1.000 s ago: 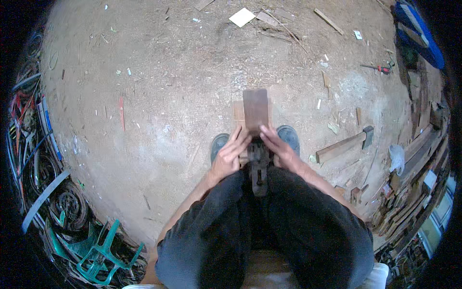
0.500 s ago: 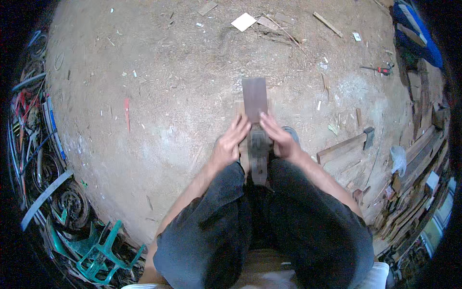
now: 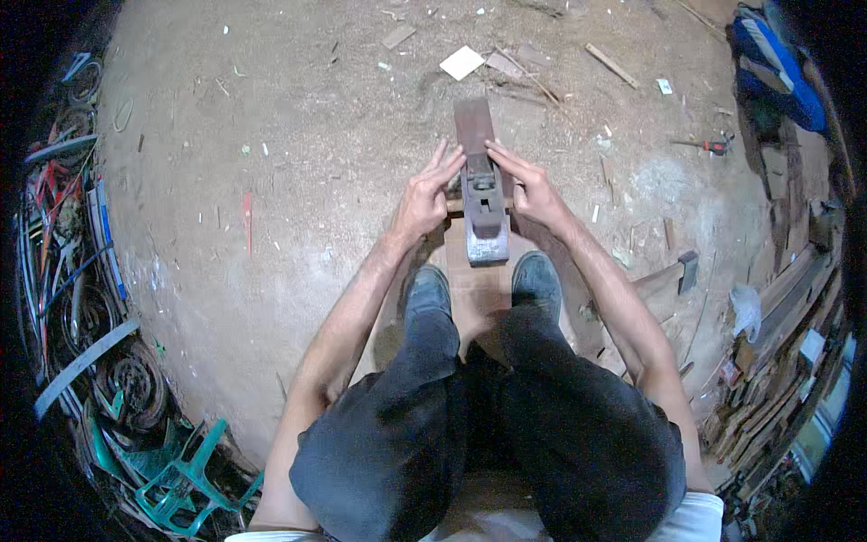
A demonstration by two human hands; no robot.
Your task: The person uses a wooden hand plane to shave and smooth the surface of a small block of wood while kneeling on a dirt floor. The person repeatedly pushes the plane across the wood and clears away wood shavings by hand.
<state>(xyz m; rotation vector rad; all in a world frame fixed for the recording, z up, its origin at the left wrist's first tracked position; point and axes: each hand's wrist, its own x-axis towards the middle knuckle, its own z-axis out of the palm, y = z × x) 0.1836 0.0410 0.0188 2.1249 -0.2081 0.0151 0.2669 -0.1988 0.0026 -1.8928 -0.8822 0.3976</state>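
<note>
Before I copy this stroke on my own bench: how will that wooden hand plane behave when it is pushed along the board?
The hand plane looks like a long, solid block, so probably stiff and fairly heavy. It lies flat along the narrow board, so it should slide rather than roll, though it might tip off an edge. The left hand and right hand flank it, likely steadying it.

Dull grey metal on the hand plane (image 3: 483, 212), matt with a worn sheen, riding a rough brown wooden board (image 3: 473, 122), the dirt floor (image 3: 298, 181) dusty and gritty, pale wood scraps (image 3: 462, 62) far off, glossy green plastic chair (image 3: 185, 479) near left.
</note>
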